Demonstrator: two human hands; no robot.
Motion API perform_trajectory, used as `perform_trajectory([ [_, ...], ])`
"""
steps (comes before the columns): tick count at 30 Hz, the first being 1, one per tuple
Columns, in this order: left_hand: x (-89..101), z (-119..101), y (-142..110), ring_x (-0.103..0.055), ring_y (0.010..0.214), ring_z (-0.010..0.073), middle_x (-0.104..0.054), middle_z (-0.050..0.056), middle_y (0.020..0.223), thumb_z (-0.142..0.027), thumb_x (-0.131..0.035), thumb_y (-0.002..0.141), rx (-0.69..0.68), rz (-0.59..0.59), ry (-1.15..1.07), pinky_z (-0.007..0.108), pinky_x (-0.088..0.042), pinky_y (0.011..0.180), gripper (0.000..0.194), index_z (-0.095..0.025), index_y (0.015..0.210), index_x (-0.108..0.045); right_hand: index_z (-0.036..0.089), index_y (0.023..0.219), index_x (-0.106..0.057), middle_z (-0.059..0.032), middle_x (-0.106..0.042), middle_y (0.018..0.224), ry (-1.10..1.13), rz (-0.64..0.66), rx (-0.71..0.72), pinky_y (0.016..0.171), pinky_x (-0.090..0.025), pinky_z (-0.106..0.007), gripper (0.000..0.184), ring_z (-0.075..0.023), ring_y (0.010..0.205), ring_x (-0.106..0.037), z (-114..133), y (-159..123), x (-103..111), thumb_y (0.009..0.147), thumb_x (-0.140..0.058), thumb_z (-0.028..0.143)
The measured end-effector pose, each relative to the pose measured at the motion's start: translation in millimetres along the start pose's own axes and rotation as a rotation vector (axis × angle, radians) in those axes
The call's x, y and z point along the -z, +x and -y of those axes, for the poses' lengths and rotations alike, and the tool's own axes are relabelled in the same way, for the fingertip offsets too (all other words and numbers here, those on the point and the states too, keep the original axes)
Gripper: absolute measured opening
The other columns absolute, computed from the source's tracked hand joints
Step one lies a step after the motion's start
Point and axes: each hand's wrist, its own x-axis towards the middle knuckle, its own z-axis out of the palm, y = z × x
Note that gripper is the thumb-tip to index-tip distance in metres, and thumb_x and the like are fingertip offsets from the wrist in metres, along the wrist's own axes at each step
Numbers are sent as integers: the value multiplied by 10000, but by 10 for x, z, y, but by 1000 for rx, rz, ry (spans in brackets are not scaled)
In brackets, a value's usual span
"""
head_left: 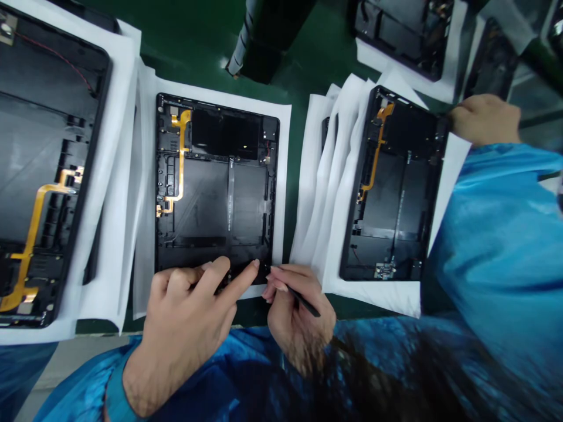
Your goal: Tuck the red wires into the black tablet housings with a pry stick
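Observation:
In front of me a black tablet back housing (206, 193) lies on a white sheet, with an orange flex cable (181, 158) down its left side and a dark strip cable near its middle. My left hand (189, 322) rests over the housing's lower edge, index finger stretched toward the lower right corner, the other fingers loosely bent and apart. Pinched in my right hand (301, 310) is a slim black tool that looks like tweezers (303, 300). Its tip is at the same corner, beside my left index fingertip. The part under the tip is too small to make out.
Similar housings with white sheets between them stand at left (26, 146) and right (396, 193). A co-worker's hand (488, 120) in a blue sleeve is by the right stack. More housings (404, 35) lie behind. A dark post (272, 35) rises from the green table (185, 53).

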Motion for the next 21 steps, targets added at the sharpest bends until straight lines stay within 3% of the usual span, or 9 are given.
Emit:
perform_trajectory([
  [4, 35, -15, 30, -408, 822, 148, -574, -46, 1205, -264, -647, 854, 21, 48, 30, 312, -388, 691, 611, -468, 1425, -564, 272, 1041, -692, 50, -656, 883, 8, -28, -32, 502, -597, -244, 309, -65, 530, -636, 16, 22, -26, 913, -567, 20],
  [10, 4, -22, 46, -410, 807, 150, -570, -52, 1185, -239, -501, 961, 2, 5, 14, 288, -345, 698, 506, -436, 1423, -570, 296, 1074, -693, 38, -666, 915, 73, -8, -25, 441, -573, -245, 329, -75, 516, -629, -17, 17, -12, 918, -562, 37],
  [21, -2, -54, 58, -397, 832, 167, -580, -58, 1158, -230, -550, 948, 37, 26, -8, 363, -325, 718, 501, -455, 1395, -585, 285, 1058, -677, 53, -657, 873, 30, -30, -30, 444, -575, -232, 329, -65, 485, -596, 14, 43, -52, 917, -541, 19],
])
